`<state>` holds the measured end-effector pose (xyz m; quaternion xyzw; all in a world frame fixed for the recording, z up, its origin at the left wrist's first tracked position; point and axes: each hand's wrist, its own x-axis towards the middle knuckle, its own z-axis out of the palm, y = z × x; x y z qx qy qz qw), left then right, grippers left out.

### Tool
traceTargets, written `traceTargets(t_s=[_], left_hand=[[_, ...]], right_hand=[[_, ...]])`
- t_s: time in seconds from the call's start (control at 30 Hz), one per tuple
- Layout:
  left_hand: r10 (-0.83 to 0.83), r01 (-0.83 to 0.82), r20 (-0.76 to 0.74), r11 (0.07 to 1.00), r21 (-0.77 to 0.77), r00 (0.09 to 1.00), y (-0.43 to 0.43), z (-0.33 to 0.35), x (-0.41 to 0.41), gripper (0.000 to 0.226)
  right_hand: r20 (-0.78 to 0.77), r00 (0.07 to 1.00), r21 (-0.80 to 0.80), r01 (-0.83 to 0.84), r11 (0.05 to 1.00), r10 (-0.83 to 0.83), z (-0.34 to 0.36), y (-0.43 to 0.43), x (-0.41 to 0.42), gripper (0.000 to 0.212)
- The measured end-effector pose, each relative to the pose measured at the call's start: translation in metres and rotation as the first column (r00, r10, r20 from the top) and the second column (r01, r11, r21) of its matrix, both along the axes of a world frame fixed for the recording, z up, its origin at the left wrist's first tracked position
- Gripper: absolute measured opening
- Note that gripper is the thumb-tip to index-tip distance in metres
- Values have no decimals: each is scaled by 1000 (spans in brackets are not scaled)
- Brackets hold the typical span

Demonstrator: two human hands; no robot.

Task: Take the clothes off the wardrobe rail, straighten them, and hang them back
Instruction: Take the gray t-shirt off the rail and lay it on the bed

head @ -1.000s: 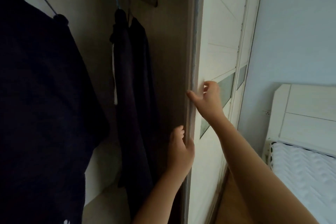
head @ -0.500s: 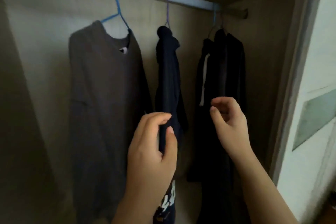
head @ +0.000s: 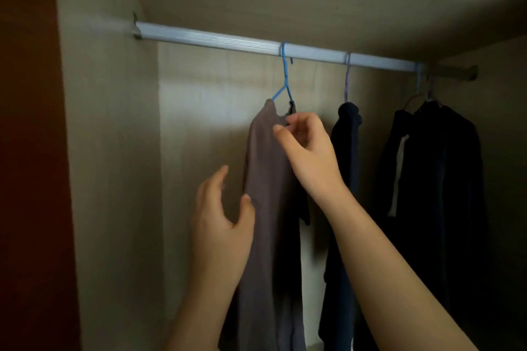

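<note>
Head view: right hand (head: 310,157) fingers (head: 296,120) pinch grey shirt (head: 268,208) collar; left hand (head: 219,222) spread open beside it.

rail (head: 216,41) bare leftward, garments (head: 433,179) crowd right

Of the person, only two hands and two forearms show. The left hand (head: 219,225) and the right hand (head: 308,151) are bare. The left forearm (head: 199,308) and the right forearm (head: 393,279) are bare skin from the wrist to the lower edge of the view. The fingers (head: 281,134) are slender, with short nails visible on both thumbs. The left hand's outline is slightly blurred.
</note>
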<state>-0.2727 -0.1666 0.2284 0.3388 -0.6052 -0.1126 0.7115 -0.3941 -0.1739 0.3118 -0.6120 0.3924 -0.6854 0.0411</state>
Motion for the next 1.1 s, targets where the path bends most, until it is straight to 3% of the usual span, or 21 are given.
traceTargets(t_s=[0.1, 0.23, 0.53, 0.6, 0.7, 0.77, 0.83, 0.9, 1.0, 1.1], left_hand=[[-199, 199, -5, 976, 92, 980, -10, 0, -9, 54], [-254, 250, 68, 966, 69, 965, -9, -2, -18, 35], [-350, 349, -1, 935, 56, 937, -9, -13, -14, 26], [-378, 378, -4, 923, 74, 926, -8, -12, -12, 19], [-369, 368, 4, 927, 65, 929, -5, -10, -8, 19], [-351, 350, 13, 935, 65, 936, -4, -10, -5, 20], [-330, 327, 30, 942, 74, 944, -3, -12, -2, 22], [-298, 293, 52, 952, 88, 953, -3, -14, 3, 22], [-265, 257, 75, 961, 101, 961, -4, -16, 11, 21], [-264, 254, 82, 960, 115, 961, -4, -14, 13, 26]], right_hand=[[-59, 998, 60, 21, 998, -18, 14, -11, 16, 27], [-175, 974, 109, 165, 980, -145, 23, -18, 15, 29], [-80, 974, 197, 222, 955, -210, 30, -5, -33, 15], [-158, 951, 207, 296, 932, -267, 35, -3, -35, 12], [-378, 836, 217, 497, 840, -398, 37, -8, -35, 22], [-414, 791, 239, 572, 784, -451, 37, -14, -35, 27], [-369, 792, 252, 589, 768, -486, 37, -19, -35, 27], [-259, 855, 277, 511, 814, -448, 36, -23, -37, 25], [93, 956, 317, 235, 919, -277, 32, -27, -38, 29], [381, 917, 282, 3, 960, -115, 35, -26, -35, 25]])
